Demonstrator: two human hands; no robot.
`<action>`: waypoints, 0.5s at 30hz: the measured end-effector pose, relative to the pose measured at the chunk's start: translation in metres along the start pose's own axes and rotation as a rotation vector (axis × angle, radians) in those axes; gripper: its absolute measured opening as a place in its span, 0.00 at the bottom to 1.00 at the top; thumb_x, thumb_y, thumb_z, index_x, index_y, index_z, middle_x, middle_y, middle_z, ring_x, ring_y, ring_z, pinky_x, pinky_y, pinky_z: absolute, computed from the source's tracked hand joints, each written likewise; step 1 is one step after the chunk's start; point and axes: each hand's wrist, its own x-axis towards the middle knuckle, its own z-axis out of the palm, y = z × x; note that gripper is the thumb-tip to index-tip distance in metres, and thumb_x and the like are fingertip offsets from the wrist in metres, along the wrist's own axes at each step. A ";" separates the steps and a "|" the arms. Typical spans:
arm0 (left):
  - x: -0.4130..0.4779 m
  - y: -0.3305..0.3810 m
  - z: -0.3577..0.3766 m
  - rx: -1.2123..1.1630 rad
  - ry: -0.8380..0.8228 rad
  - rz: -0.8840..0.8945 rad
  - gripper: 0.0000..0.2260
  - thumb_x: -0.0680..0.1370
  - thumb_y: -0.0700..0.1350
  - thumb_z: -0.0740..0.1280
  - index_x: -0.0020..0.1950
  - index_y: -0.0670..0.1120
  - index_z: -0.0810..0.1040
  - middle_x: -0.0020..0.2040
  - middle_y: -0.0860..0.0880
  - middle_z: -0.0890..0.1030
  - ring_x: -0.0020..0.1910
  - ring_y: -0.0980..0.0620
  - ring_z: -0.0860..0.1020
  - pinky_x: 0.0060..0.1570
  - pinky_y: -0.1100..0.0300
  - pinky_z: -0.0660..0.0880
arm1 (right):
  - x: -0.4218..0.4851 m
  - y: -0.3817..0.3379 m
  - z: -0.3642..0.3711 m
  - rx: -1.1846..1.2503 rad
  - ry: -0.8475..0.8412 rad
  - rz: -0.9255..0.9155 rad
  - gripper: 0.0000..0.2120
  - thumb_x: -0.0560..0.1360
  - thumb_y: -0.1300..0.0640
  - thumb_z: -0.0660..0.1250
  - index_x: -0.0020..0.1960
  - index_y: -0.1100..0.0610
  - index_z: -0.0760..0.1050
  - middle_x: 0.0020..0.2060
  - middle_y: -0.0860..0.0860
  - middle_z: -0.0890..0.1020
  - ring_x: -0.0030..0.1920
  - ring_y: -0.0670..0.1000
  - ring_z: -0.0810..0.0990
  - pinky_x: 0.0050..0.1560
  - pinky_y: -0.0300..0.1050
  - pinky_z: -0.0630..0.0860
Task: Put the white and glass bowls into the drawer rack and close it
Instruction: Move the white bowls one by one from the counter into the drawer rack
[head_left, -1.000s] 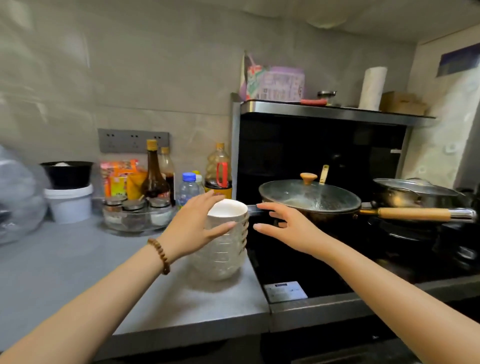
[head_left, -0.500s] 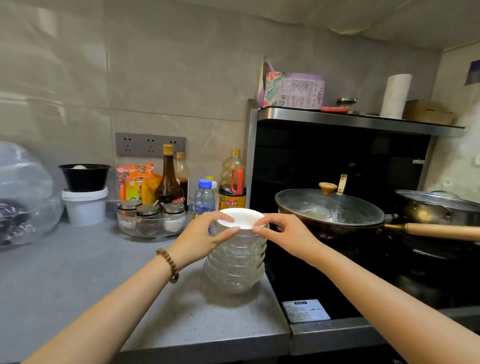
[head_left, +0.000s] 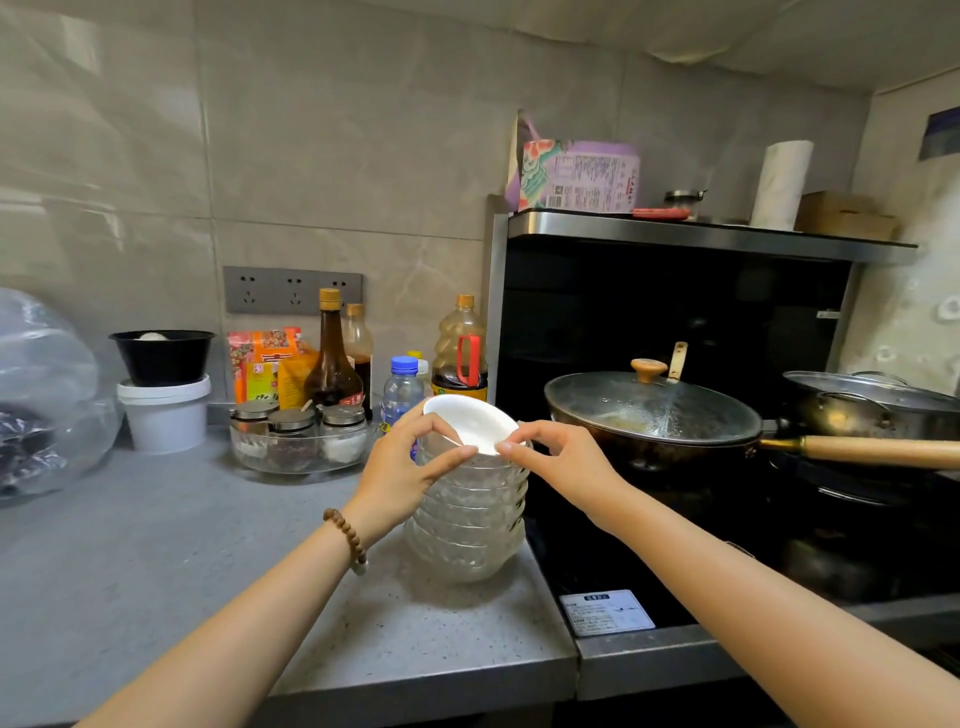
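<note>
white bowl tilted atop glass bowls, rim pinched by left hand and right hand

Kitchen corner with grey surfaces

Grey wall tiles are seen behind a speckled grey counter; a socket strip is mounted above it.

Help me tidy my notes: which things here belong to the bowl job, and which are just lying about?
Job: white bowl, glass bowl stack, left hand, right hand.
Lying about: lidded pan, sauce bottles, spice jars, white tub.
</note>
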 end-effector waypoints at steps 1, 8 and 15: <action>0.000 0.003 -0.001 0.000 0.004 0.025 0.11 0.66 0.59 0.70 0.41 0.53 0.77 0.58 0.59 0.75 0.58 0.66 0.70 0.55 0.68 0.66 | 0.000 -0.001 -0.002 0.029 0.011 0.007 0.08 0.71 0.51 0.72 0.46 0.55 0.83 0.46 0.36 0.80 0.56 0.37 0.74 0.60 0.37 0.66; 0.006 0.045 0.008 -0.318 0.093 0.081 0.11 0.67 0.54 0.70 0.40 0.47 0.78 0.54 0.49 0.79 0.57 0.58 0.76 0.52 0.65 0.76 | -0.016 -0.029 -0.029 0.109 0.043 -0.158 0.07 0.71 0.52 0.72 0.49 0.49 0.81 0.51 0.41 0.83 0.50 0.36 0.81 0.47 0.29 0.77; -0.015 0.089 0.064 -0.543 -0.138 0.063 0.08 0.69 0.52 0.70 0.39 0.48 0.76 0.42 0.47 0.79 0.44 0.56 0.78 0.41 0.67 0.74 | -0.077 -0.030 -0.088 -0.052 0.125 -0.168 0.15 0.62 0.38 0.68 0.41 0.47 0.82 0.59 0.39 0.79 0.64 0.39 0.72 0.64 0.40 0.65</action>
